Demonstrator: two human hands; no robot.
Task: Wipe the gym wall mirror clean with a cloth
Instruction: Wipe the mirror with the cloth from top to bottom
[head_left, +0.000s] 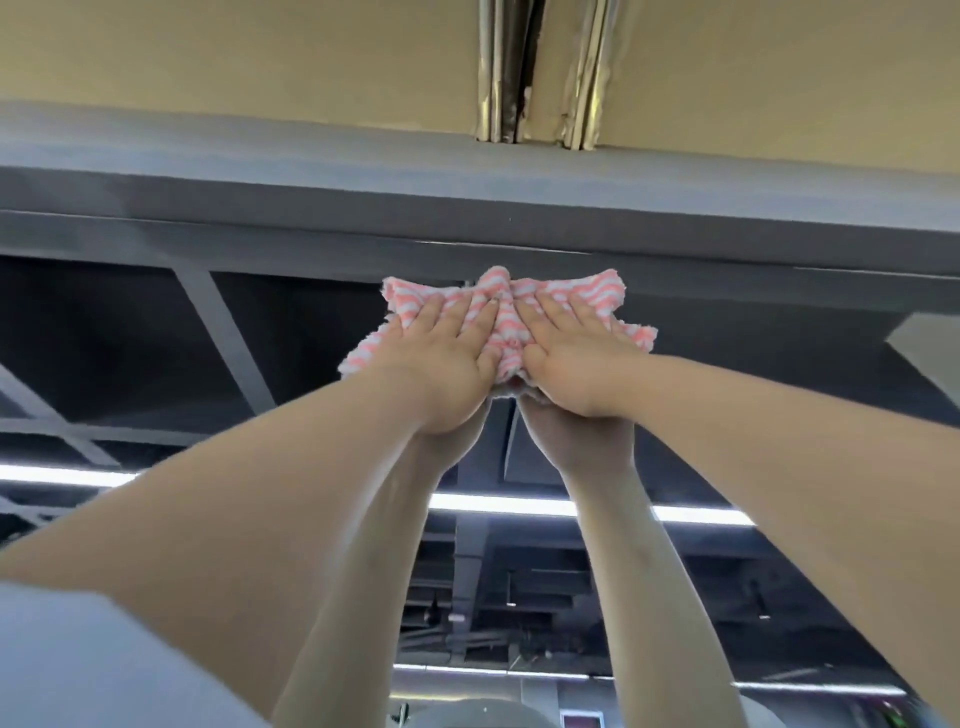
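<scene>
Head view: I see my left hand (447, 358) and right hand (576, 358) pressing flat-fingered on the striped cloth (501, 322), centre frame at the mirror (156, 338) top edge. Uneven pressure might bunch it, leaving streaks.

Pink-and-white striped cloth (501, 306); grey beam (467, 208); yellowish ceiling (260, 52).
</scene>
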